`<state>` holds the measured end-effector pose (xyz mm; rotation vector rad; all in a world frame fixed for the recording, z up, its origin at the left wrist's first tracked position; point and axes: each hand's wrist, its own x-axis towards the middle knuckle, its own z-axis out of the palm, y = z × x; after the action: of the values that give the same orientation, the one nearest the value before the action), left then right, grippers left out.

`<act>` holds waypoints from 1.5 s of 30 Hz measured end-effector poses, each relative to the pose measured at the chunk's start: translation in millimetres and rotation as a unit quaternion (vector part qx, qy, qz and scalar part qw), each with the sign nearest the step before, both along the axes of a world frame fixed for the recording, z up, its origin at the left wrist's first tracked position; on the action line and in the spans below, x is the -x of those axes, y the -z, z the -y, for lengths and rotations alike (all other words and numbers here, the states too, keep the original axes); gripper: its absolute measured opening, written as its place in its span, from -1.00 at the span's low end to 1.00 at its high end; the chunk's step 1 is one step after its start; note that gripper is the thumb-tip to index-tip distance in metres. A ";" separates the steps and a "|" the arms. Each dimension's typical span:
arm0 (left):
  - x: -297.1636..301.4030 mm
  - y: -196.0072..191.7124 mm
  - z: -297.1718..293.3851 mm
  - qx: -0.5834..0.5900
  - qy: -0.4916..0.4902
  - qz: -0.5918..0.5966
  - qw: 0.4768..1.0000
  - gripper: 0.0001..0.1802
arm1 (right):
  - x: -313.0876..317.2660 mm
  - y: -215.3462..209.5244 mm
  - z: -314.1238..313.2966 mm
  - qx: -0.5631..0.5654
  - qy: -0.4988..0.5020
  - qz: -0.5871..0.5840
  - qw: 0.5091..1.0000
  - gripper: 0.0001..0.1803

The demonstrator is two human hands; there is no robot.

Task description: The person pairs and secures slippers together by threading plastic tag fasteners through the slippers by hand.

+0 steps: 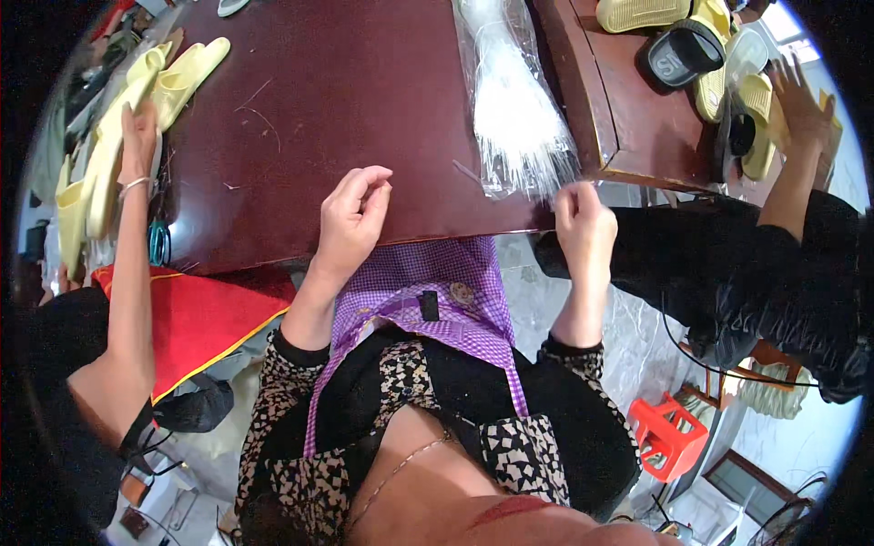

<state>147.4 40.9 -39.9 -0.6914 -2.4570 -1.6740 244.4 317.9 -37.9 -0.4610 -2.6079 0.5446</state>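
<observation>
Necklace [393, 470] lies closest; left grip [352, 217] curls, right grip [587, 226] clenches near white strands [514, 114] at bench edge [437, 234]; contents unclear.

White strands [514, 109], dark red table [346, 100], purple-and-white checked apron [482, 278], pale yellow slippers [193, 75], orange-red stool [681, 455]

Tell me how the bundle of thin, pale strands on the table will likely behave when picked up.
The bundle will probably be floppy toward its near end, where the fine strands splay loosely. It looks light for its bulk, being only thin strands. The glossy clear plastic bag around it may slip or crinkle when gripped.
</observation>
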 end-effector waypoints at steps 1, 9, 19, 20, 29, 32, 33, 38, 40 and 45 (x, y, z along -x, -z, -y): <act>0.4 -2.4 -4.2 -0.002 -0.002 0.000 1.000 -0.83 | -8.9 -5.0 -0.2 -0.002 -0.002 0.000 1.000 -0.94; -20.3 -16.0 -81.3 -0.010 0.202 -0.179 0.963 -0.82 | -66.8 -55.2 6.3 0.129 -0.120 0.040 0.984 -0.98; -20.1 7.4 -104.9 -0.096 0.339 -0.117 0.929 -0.87 | -90.1 -60.7 -35.1 0.325 -0.404 -0.137 0.844 -0.93; -18.4 7.3 -101.5 -0.094 0.337 -0.119 0.929 -0.87 | -87.6 -60.0 -40.1 0.358 -0.439 -0.174 0.805 -0.90; -27.6 -17.5 -82.9 -0.119 0.315 0.037 0.941 -0.88 | -46.7 -29.1 -33.1 0.700 -0.461 -0.301 0.454 -0.80; -26.4 -20.5 -84.0 -0.132 0.286 0.132 0.940 -0.87 | -31.6 -17.9 7.4 0.697 -0.332 -0.304 0.557 -0.82; -26.3 -17.7 -87.0 -0.125 0.283 0.087 0.947 -0.87 | -27.6 -15.4 16.6 0.584 -0.199 -0.291 0.731 -0.83; -32.2 -13.0 -93.4 -0.103 0.276 0.045 0.954 -0.86 | -12.0 -1.9 23.2 0.330 -0.351 -0.244 0.842 -0.81; -32.5 -14.4 -94.3 -0.101 0.276 0.068 0.953 -0.85 | -12.0 2.3 30.6 0.385 -0.308 -0.269 0.828 -0.84; -26.8 -21.4 -100.6 -0.132 0.273 0.234 0.924 -0.81 | -10.5 8.0 37.1 0.358 -0.218 -0.273 0.866 -0.82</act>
<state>174.3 141.4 -18.5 -1.1253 -2.3634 -2.5888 254.9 280.7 -45.9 0.0959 -1.8754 1.5603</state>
